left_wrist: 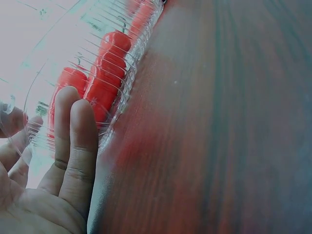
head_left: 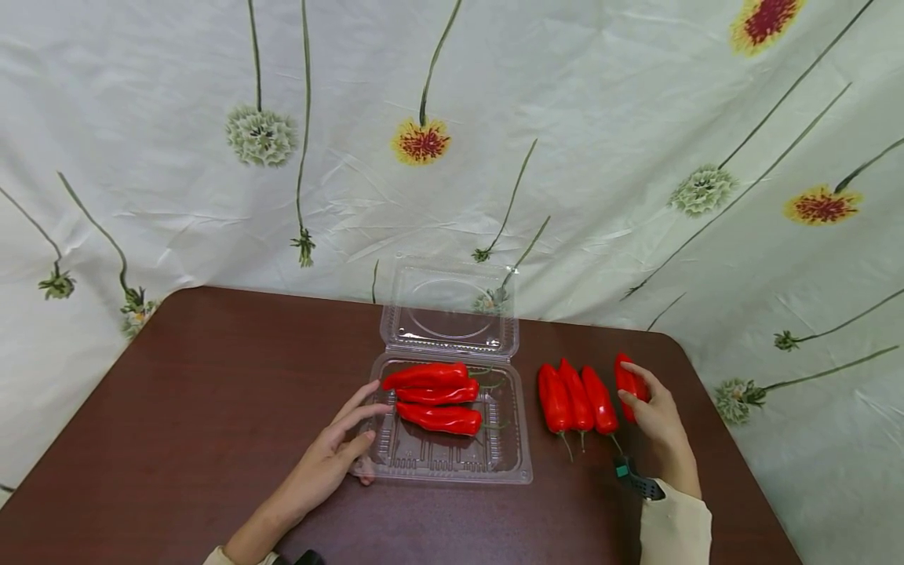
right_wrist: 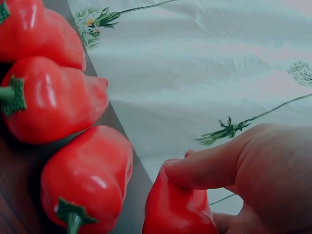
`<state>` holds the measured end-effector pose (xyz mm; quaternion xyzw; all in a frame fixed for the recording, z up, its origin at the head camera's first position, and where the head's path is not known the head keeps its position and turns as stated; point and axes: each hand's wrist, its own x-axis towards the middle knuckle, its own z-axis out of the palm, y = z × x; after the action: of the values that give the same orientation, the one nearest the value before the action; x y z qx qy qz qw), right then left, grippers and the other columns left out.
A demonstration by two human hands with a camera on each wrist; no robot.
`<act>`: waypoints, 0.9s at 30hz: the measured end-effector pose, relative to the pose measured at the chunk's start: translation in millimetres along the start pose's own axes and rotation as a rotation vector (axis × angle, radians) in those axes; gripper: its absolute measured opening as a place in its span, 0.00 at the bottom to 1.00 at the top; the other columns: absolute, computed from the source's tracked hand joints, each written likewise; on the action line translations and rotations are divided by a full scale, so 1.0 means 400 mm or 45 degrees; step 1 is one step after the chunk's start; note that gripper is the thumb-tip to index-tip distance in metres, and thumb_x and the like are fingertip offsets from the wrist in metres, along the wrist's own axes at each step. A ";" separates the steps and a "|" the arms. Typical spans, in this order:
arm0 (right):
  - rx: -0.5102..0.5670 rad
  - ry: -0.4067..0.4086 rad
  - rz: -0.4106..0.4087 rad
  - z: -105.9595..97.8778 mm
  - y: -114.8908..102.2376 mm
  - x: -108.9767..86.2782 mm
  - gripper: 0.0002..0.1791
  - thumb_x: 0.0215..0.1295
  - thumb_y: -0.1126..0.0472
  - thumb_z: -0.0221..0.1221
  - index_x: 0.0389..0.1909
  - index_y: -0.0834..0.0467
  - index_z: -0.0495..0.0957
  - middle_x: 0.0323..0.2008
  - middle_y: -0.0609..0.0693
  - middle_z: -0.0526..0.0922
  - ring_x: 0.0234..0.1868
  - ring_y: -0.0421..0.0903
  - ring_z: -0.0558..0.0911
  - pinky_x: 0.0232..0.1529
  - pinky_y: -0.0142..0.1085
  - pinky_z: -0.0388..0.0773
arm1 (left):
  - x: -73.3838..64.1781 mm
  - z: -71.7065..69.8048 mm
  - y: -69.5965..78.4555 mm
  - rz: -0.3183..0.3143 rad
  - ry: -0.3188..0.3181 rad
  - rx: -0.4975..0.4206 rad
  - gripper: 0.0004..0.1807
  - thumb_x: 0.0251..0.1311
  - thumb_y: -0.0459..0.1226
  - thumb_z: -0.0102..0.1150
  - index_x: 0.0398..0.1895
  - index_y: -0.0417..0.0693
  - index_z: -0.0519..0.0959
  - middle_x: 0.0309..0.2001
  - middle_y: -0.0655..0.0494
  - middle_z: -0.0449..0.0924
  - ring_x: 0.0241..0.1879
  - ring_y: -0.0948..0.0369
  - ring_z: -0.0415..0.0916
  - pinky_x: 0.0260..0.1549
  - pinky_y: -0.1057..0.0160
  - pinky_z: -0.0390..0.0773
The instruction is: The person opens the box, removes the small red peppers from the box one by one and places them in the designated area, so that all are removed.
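In the head view, a clear plastic clamshell box (head_left: 438, 467) stands with its lid (head_left: 452, 322) raised, and three red peppers (head_left: 439, 418) lie crosswise in it. My left hand (head_left: 325, 459) rests against the box's left wall, its fingers fairly straight around the rim. Those straight fingers (left_wrist: 80, 146) show close against the plastic in the left wrist view. Over at the right, my right hand (head_left: 657, 404) grips a red pepper (head_left: 625, 384) between thumb and fingers. The right wrist view has the thumb pressed on this pepper (right_wrist: 178, 209); its lower end is out of frame.
Three more red peppers (head_left: 579, 396) lie side by side between the box and my right hand, green stems toward me. The brown table (head_left: 212, 408) ends at a flower-printed white cloth (head_left: 600, 157) behind and to the right.
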<state>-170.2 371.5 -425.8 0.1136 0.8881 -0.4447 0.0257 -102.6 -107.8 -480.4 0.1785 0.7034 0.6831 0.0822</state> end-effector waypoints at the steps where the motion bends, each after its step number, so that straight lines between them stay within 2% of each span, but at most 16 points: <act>1: -0.005 -0.006 0.005 0.001 0.003 0.000 0.32 0.75 0.66 0.52 0.76 0.60 0.56 0.65 0.70 0.65 0.58 0.60 0.70 0.39 0.29 0.75 | 0.000 0.000 0.000 0.002 0.000 0.001 0.19 0.75 0.30 0.46 0.67 0.37 0.69 0.80 0.48 0.41 0.20 0.56 0.79 0.24 0.58 0.85; 2: -0.009 -0.013 0.012 0.002 0.006 0.001 0.31 0.74 0.66 0.52 0.76 0.60 0.56 0.65 0.70 0.66 0.58 0.60 0.70 0.39 0.29 0.75 | 0.000 0.000 -0.001 0.003 0.000 0.002 0.19 0.75 0.30 0.46 0.67 0.37 0.69 0.80 0.48 0.41 0.20 0.58 0.79 0.24 0.58 0.85; 4: -0.015 -0.017 0.018 0.004 0.013 0.003 0.31 0.74 0.66 0.51 0.76 0.60 0.57 0.65 0.70 0.66 0.57 0.59 0.71 0.39 0.29 0.74 | 0.000 0.002 -0.002 -0.007 0.012 0.012 0.19 0.75 0.30 0.47 0.67 0.39 0.70 0.80 0.50 0.42 0.32 0.64 0.81 0.24 0.58 0.85; 6: -0.014 -0.007 0.024 0.007 0.019 0.006 0.31 0.74 0.66 0.51 0.76 0.61 0.57 0.64 0.69 0.66 0.56 0.58 0.71 0.39 0.28 0.74 | 0.000 0.002 -0.003 -0.003 0.010 0.014 0.19 0.75 0.30 0.46 0.67 0.40 0.70 0.80 0.50 0.42 0.32 0.65 0.81 0.24 0.58 0.85; 9: -0.018 0.005 0.028 0.009 0.025 0.007 0.30 0.74 0.67 0.51 0.75 0.62 0.58 0.63 0.69 0.67 0.54 0.56 0.72 0.38 0.28 0.74 | 0.000 0.002 -0.005 0.005 0.008 0.016 0.20 0.75 0.30 0.46 0.67 0.39 0.70 0.80 0.50 0.42 0.32 0.62 0.82 0.24 0.58 0.85; 11: -0.017 0.010 0.029 0.010 0.028 0.009 0.30 0.74 0.67 0.51 0.75 0.62 0.59 0.61 0.68 0.68 0.52 0.55 0.72 0.37 0.28 0.74 | 0.001 0.001 -0.006 0.012 0.001 0.011 0.20 0.75 0.29 0.46 0.67 0.38 0.69 0.80 0.49 0.41 0.20 0.57 0.79 0.24 0.58 0.85; 20: 0.000 -0.005 0.039 0.020 0.038 0.016 0.26 0.74 0.69 0.48 0.72 0.65 0.63 0.66 0.70 0.67 0.60 0.58 0.69 0.42 0.26 0.72 | 0.001 0.002 -0.007 0.029 0.006 0.020 0.19 0.75 0.29 0.46 0.67 0.38 0.70 0.80 0.47 0.42 0.21 0.59 0.79 0.23 0.58 0.84; 21: 0.004 -0.004 0.043 0.021 0.039 0.016 0.26 0.74 0.69 0.48 0.71 0.66 0.63 0.67 0.71 0.67 0.60 0.59 0.69 0.42 0.26 0.72 | 0.001 0.002 -0.007 0.028 0.010 0.022 0.19 0.75 0.29 0.46 0.67 0.38 0.70 0.80 0.47 0.42 0.23 0.60 0.79 0.23 0.58 0.84; 23: 0.019 -0.008 0.050 0.022 0.040 0.017 0.26 0.74 0.69 0.48 0.71 0.66 0.63 0.68 0.71 0.66 0.62 0.60 0.69 0.42 0.25 0.72 | 0.000 0.003 -0.008 0.030 0.025 0.063 0.19 0.75 0.30 0.47 0.67 0.40 0.71 0.80 0.48 0.43 0.39 0.68 0.81 0.30 0.63 0.85; 24: 0.027 -0.011 0.053 0.022 0.040 0.017 0.26 0.74 0.69 0.48 0.72 0.66 0.63 0.68 0.71 0.65 0.63 0.61 0.69 0.42 0.25 0.73 | -0.001 0.003 -0.009 0.032 0.034 0.083 0.19 0.75 0.31 0.47 0.66 0.41 0.71 0.80 0.49 0.44 0.49 0.72 0.77 0.32 0.64 0.85; 26: 0.033 -0.018 0.059 0.021 0.042 0.018 0.26 0.75 0.68 0.47 0.72 0.66 0.62 0.69 0.71 0.64 0.65 0.62 0.67 0.45 0.27 0.71 | -0.002 0.004 -0.010 0.038 0.053 0.128 0.19 0.75 0.32 0.48 0.66 0.43 0.72 0.80 0.50 0.45 0.64 0.77 0.63 0.42 0.71 0.81; 27: 0.031 -0.023 0.060 0.021 0.042 0.018 0.26 0.75 0.68 0.47 0.72 0.65 0.62 0.70 0.71 0.64 0.66 0.62 0.67 0.46 0.28 0.70 | -0.003 0.004 -0.011 0.041 0.060 0.149 0.19 0.75 0.32 0.49 0.66 0.44 0.73 0.80 0.51 0.46 0.69 0.78 0.54 0.46 0.74 0.78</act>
<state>-173.8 376.0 -445.1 0.1307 0.8795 -0.4556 0.0427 -101.7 -106.8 -485.1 0.1780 0.7408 0.6462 0.0440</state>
